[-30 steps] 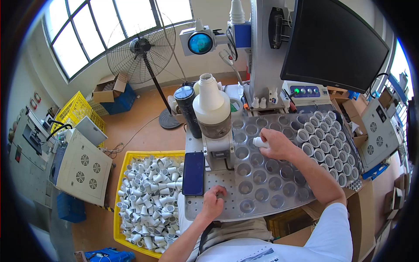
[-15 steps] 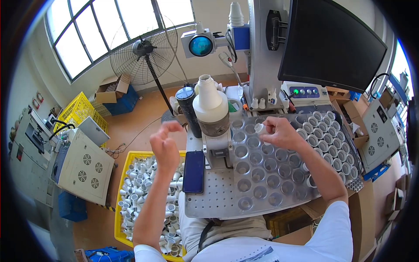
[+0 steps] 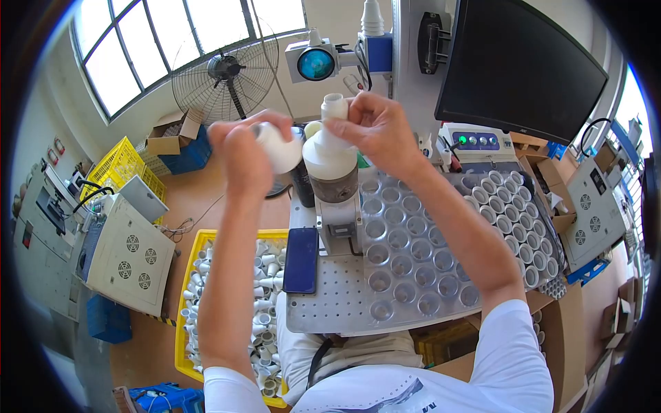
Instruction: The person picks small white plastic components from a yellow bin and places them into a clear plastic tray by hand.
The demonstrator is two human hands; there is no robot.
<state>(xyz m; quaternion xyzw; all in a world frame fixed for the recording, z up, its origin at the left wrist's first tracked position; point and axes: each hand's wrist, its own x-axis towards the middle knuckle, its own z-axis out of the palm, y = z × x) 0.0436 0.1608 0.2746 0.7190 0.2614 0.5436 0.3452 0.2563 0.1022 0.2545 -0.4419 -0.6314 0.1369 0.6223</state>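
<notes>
My right hand (image 3: pixel 377 131) pinches a small white plastic fitting (image 3: pixel 334 106) at the top of the white cone-shaped holder (image 3: pixel 329 160). The holder stands on a dark round base above a metal block. To its left, my left hand (image 3: pixel 242 153) is closed around a wider white funnel-shaped part (image 3: pixel 281 149), blurred by motion. Just behind that part stands a dark cylinder (image 3: pixel 303 180), partly covered. Below my left forearm, a yellow crate (image 3: pixel 180 344) is full of loose white funnel-shaped pieces (image 3: pixel 265 320).
A clear tray with round pockets (image 3: pixel 403 265) covers much of the perforated table (image 3: pixel 327 296); white cups (image 3: pixel 513 220) fill its right side. A phone (image 3: pixel 301 260) lies at the table's left edge. A lens head (image 3: pixel 315 64) and monitor (image 3: pixel 520 69) hang above. A fan (image 3: pixel 224 69) stands behind.
My right hand has moved up and left from the tray to the holder's top with the small fitting. My left hand has risen and now holds a white funnel-shaped part.
</notes>
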